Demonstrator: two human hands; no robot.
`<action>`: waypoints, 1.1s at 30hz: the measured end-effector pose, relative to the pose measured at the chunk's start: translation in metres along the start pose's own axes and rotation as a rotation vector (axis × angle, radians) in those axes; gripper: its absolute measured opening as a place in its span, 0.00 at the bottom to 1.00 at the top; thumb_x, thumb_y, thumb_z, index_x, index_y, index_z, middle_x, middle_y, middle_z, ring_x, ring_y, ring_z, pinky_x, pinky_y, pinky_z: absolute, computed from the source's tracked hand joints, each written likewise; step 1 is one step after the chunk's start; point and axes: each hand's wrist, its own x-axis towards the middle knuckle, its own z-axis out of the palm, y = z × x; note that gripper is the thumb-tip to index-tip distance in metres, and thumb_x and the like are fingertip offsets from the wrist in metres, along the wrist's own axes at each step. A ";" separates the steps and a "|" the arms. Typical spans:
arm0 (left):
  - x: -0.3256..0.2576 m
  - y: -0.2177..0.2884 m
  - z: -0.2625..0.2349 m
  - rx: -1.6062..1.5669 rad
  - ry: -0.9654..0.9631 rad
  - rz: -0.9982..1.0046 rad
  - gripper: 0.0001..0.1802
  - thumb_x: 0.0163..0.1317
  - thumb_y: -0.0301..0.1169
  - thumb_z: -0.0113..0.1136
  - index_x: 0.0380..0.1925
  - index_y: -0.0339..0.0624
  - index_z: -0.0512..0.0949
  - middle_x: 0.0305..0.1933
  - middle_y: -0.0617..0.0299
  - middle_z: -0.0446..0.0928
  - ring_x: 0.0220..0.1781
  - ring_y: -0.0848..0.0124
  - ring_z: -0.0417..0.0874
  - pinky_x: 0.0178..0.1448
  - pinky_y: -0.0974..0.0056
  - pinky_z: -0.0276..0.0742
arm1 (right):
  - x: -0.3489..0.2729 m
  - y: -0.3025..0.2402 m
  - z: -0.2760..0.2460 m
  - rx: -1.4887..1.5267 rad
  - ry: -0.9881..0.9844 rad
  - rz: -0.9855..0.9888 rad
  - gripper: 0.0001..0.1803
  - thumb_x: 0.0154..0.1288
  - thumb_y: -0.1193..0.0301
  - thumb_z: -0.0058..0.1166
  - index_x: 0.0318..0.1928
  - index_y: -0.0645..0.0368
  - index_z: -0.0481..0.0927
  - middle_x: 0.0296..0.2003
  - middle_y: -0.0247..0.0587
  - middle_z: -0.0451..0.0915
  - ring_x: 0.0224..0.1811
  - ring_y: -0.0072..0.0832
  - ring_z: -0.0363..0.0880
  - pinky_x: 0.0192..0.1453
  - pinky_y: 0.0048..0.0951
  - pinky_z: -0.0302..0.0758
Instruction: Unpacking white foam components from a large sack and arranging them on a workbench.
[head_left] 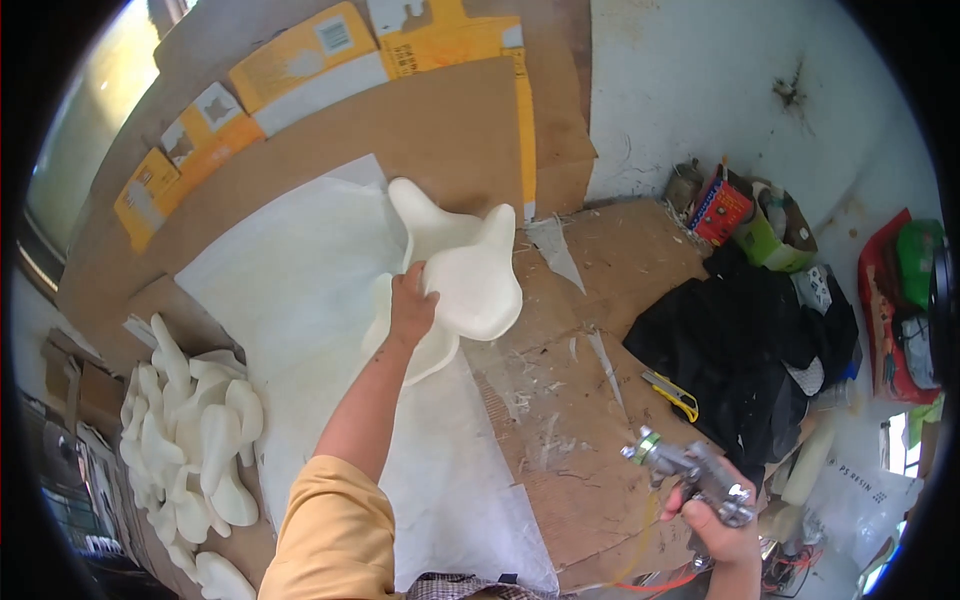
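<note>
My left hand reaches forward and grips the edge of a smooth cream-white curved piece with rounded lobes. Other cream-white pieces, one with an upright lobe behind and one lower edge in front, lie against it; how they overlap is partly hidden by my hand. They rest on a white sheet. At the lower right, my right hand is wrapped round a metal spray gun, its nozzle pointing left toward the sheet. An orange hose runs below it.
Many similar cream-white pieces are heaped at the left. Brown cardboard covers the table, and more stands as a back screen. A yellow utility knife lies beside black cloth. Small boxes stand at the back right.
</note>
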 end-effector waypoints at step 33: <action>0.074 -0.025 0.008 -0.467 -0.032 -0.062 0.29 0.41 0.26 0.66 0.49 0.38 0.75 0.49 0.56 0.74 0.52 0.65 0.74 0.55 0.64 0.69 | 0.058 0.033 0.045 -0.067 -0.002 0.030 0.33 0.55 0.67 0.61 0.58 0.70 0.65 0.35 0.39 0.78 0.38 0.26 0.78 0.46 0.28 0.74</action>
